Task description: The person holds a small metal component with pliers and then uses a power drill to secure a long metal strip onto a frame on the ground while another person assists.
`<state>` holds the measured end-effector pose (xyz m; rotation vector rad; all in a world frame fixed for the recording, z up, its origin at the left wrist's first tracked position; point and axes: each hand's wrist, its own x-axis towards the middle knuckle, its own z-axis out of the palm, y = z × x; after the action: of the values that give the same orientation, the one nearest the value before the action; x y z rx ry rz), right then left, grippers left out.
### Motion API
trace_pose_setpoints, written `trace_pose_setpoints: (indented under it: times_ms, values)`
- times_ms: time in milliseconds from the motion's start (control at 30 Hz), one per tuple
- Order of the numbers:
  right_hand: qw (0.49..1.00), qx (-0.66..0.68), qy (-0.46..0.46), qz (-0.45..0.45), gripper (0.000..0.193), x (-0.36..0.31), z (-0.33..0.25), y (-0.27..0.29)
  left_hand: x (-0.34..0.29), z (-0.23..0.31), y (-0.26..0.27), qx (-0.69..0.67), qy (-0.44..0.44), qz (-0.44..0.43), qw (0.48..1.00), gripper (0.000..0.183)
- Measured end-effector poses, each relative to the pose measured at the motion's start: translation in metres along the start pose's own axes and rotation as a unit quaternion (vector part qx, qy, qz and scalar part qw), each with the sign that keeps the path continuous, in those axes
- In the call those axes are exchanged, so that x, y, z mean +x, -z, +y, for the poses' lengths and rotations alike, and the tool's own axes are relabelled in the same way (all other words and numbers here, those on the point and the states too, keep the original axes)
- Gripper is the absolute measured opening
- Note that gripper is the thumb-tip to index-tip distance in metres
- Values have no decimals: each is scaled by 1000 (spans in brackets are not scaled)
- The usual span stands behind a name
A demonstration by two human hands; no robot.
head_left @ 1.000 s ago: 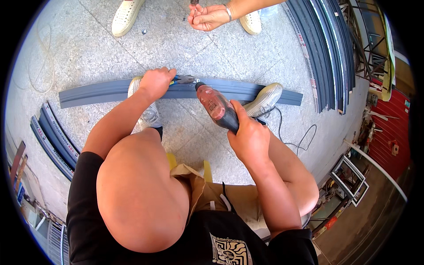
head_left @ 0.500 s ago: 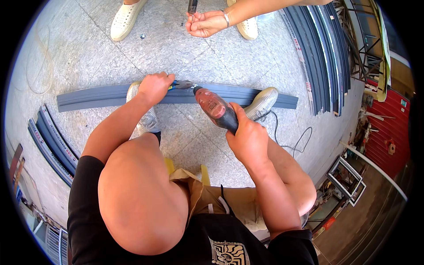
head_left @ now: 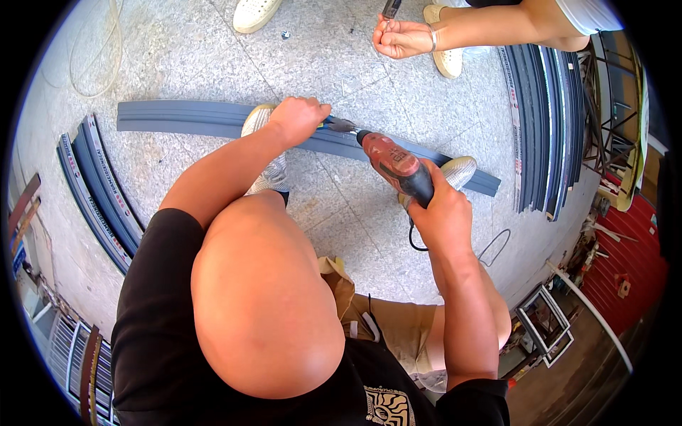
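My left hand (head_left: 298, 119) is closed around pliers (head_left: 343, 125) with blue handles, their jaws pointing right. In my right hand (head_left: 444, 211) is a red and black corded power drill (head_left: 392, 162), its nose aimed up and left at the plier jaws. Whether drill and jaws touch, and what lies between them, is too small to tell. Both tools are over a long grey profile strip (head_left: 177, 119) on the floor. My left shoe (head_left: 268, 170) and right shoe (head_left: 458, 170) are on or against the strip.
A co-worker's hand (head_left: 403, 39) at the top pinches a small item below a dark tool (head_left: 391, 8). Stacked dark profiles (head_left: 540, 128) lie at the right, and more profiles (head_left: 103, 188) at the left. The drill's cord (head_left: 495, 247) loops across the tiled floor (head_left: 334, 213).
The view has turned, so most things sit further right in it. The strip now slants down to the right. Both my hands keep their tools, the drill's nose still at the plier jaws.
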<state>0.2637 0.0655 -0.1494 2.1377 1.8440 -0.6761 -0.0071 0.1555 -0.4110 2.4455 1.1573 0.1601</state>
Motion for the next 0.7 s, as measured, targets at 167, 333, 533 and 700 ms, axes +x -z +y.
trace_pose_setpoints:
  times_ms: [167,333,533,700]
  values:
    - [1000,-11,1,-10,68,0,-5,4,1,1,2,0,8,-6,1000,13]
    - [1000,-17,5,-9,69,-2,-3,2,2,2,3,1,13,-15,1000,14]
    - [999,-42,-3,-20,70,-2,-9,4,1,3,2,-9,23,-25,999,13]
    - [999,-43,-2,-8,71,-9,-10,0,2,2,0,0,17,-20,1000,15]
